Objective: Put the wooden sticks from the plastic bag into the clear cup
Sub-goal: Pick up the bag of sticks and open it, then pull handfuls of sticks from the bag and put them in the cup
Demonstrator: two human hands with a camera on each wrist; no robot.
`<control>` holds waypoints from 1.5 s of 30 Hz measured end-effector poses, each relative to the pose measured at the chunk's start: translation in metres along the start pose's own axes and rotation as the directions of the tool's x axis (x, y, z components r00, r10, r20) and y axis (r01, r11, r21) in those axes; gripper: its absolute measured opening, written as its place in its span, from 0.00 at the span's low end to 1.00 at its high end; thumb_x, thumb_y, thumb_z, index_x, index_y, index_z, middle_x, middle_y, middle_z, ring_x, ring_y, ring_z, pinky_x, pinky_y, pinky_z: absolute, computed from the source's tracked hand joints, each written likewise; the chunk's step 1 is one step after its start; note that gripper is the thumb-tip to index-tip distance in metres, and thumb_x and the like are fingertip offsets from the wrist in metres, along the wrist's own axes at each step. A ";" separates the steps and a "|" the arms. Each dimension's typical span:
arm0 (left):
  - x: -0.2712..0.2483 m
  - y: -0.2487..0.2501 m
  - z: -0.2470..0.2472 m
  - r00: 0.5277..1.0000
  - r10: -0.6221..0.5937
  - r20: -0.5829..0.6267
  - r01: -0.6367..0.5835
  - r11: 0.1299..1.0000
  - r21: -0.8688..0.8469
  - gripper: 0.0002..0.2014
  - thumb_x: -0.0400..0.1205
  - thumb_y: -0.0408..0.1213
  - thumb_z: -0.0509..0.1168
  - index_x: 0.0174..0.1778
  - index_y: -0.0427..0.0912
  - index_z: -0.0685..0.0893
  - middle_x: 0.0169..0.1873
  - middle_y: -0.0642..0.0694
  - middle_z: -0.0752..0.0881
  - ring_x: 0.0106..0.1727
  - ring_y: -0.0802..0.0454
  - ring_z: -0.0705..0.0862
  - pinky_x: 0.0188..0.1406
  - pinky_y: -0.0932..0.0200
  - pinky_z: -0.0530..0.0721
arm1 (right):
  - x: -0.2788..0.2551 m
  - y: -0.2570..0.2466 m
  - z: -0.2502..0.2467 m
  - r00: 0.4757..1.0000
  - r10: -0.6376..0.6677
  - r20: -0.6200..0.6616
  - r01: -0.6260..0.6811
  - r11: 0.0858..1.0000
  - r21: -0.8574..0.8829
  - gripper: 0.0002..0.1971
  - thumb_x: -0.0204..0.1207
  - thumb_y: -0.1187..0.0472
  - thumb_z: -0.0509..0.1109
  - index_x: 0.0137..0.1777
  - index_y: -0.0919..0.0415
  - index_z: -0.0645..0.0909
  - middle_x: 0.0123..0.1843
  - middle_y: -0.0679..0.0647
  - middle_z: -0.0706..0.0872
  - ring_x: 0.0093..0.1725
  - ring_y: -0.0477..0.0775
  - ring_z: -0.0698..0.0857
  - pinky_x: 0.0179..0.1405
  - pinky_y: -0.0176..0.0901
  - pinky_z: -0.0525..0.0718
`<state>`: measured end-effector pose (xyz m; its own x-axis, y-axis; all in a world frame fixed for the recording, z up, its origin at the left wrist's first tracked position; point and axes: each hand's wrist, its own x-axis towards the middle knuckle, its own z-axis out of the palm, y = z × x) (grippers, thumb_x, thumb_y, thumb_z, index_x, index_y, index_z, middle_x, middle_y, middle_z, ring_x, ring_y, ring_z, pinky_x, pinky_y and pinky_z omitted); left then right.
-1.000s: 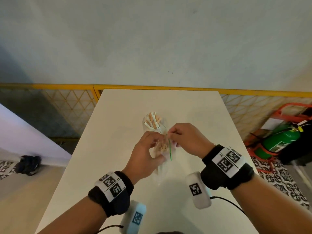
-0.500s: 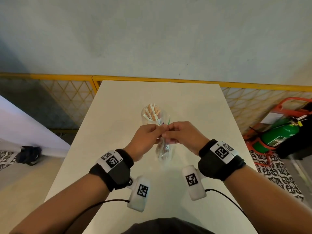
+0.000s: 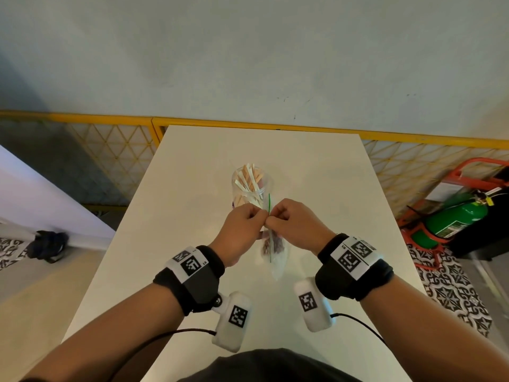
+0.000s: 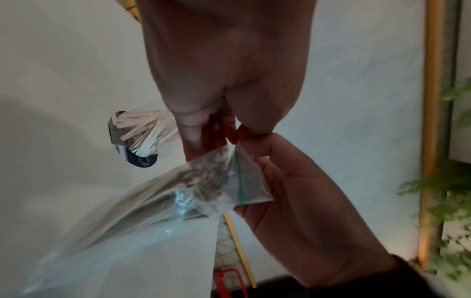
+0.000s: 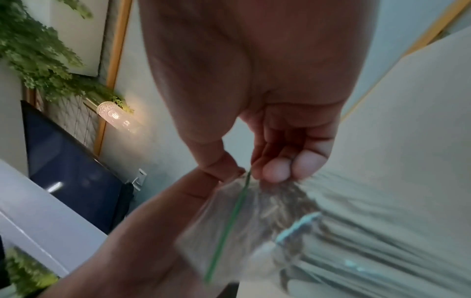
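A clear plastic bag (image 3: 275,253) with a green zip strip (image 4: 239,179) hangs above the white table (image 3: 192,166), with wooden sticks dimly seen inside it. My left hand (image 3: 242,224) and right hand (image 3: 294,223) both pinch its top edge, knuckles almost touching. The bag (image 5: 244,227) slopes down towards me. Just beyond the hands stands the clear cup (image 3: 252,186), upright, with several pale wooden sticks (image 3: 249,175) fanning out of it. The left wrist view shows the cup (image 4: 142,137) behind my fingers.
A yellow mesh fence (image 3: 110,150) runs behind the table's far edge. A green cylinder on a red trolley (image 3: 454,221) stands on the floor at the right. A dark bundle (image 3: 48,245) lies on the floor at the left.
Both hands have lifted the bag off the table and drawn together at its top edge. The bag now hangs between them instead of lying under the left hand.
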<state>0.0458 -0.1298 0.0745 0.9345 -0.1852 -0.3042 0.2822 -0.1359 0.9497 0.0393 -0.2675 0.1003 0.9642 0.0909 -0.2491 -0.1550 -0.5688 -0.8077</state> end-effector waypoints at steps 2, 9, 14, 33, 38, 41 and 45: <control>-0.002 0.001 -0.001 0.999 -0.002 0.041 0.006 0.995 -0.097 0.10 0.87 0.29 0.61 0.47 0.26 0.84 0.40 0.39 0.87 0.45 0.48 0.89 0.56 0.50 0.91 | -0.001 -0.002 -0.006 1.000 -0.014 0.018 0.014 1.000 -0.002 0.05 0.71 0.58 0.70 0.38 0.58 0.79 0.34 0.59 0.85 0.34 0.53 0.80 0.38 0.46 0.79; -0.006 0.007 -0.011 0.986 0.063 0.157 -0.012 0.952 -0.307 0.09 0.88 0.28 0.61 0.45 0.32 0.84 0.38 0.45 0.91 0.44 0.52 0.92 0.53 0.56 0.89 | -0.002 -0.009 -0.027 0.989 -0.066 0.129 0.057 0.996 0.072 0.07 0.73 0.59 0.75 0.40 0.60 0.81 0.29 0.52 0.85 0.28 0.46 0.81 0.34 0.36 0.81; -0.008 0.006 -0.011 0.986 0.101 0.132 -0.081 0.985 -0.153 0.11 0.89 0.31 0.60 0.46 0.32 0.84 0.45 0.39 0.89 0.49 0.49 0.89 0.53 0.55 0.89 | -0.003 -0.019 -0.024 0.989 -0.054 0.135 0.062 0.997 -0.052 0.12 0.78 0.61 0.66 0.40 0.72 0.80 0.31 0.59 0.79 0.30 0.54 0.74 0.33 0.43 0.72; -0.010 -0.004 -0.061 0.924 0.250 0.289 -0.296 0.947 0.127 0.52 0.58 0.55 0.86 0.78 0.62 0.67 0.80 0.58 0.71 0.82 0.63 0.67 0.79 0.58 0.72 | -0.002 -0.012 -0.032 0.985 -0.039 -0.170 0.117 0.871 0.477 0.08 0.81 0.67 0.50 0.41 0.61 0.66 0.41 0.64 0.89 0.38 0.60 0.89 0.22 0.38 0.80; -0.006 -0.003 -0.046 0.896 0.222 0.385 -0.353 0.883 0.311 0.54 0.59 0.35 0.89 0.77 0.62 0.69 0.65 0.73 0.83 0.67 0.76 0.80 0.66 0.74 0.79 | 0.003 -0.023 -0.031 0.983 -0.183 -0.008 0.171 0.902 0.396 0.08 0.84 0.64 0.52 0.43 0.62 0.67 0.36 0.59 0.90 0.37 0.59 0.88 0.29 0.47 0.82; 0.000 -0.012 -0.044 0.924 0.146 0.353 -0.269 0.904 0.332 0.34 0.58 0.43 0.88 0.61 0.50 0.88 0.54 0.53 0.94 0.59 0.57 0.91 0.66 0.49 0.87 | 0.003 -0.023 -0.029 0.945 -0.326 -0.018 0.319 0.912 0.257 0.04 0.82 0.65 0.61 0.46 0.63 0.70 0.43 0.51 0.90 0.45 0.43 0.89 0.42 0.34 0.83; -0.002 -0.029 -0.047 0.929 0.095 0.358 -0.235 0.899 0.371 0.29 0.63 0.43 0.84 0.60 0.47 0.88 0.54 0.50 0.94 0.58 0.54 0.91 0.63 0.50 0.87 | -0.003 -0.034 -0.039 0.826 -0.558 0.077 0.563 0.820 -0.102 0.06 0.73 0.67 0.72 0.44 0.54 0.83 0.48 0.46 0.87 0.52 0.49 0.84 0.56 0.38 0.81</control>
<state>0.0456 -0.0793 0.0513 0.8171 -0.5333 -0.2190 -0.0464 -0.4395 0.8971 0.0503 -0.2809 0.1492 0.8665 0.4557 0.2037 0.4380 -0.4984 -0.7482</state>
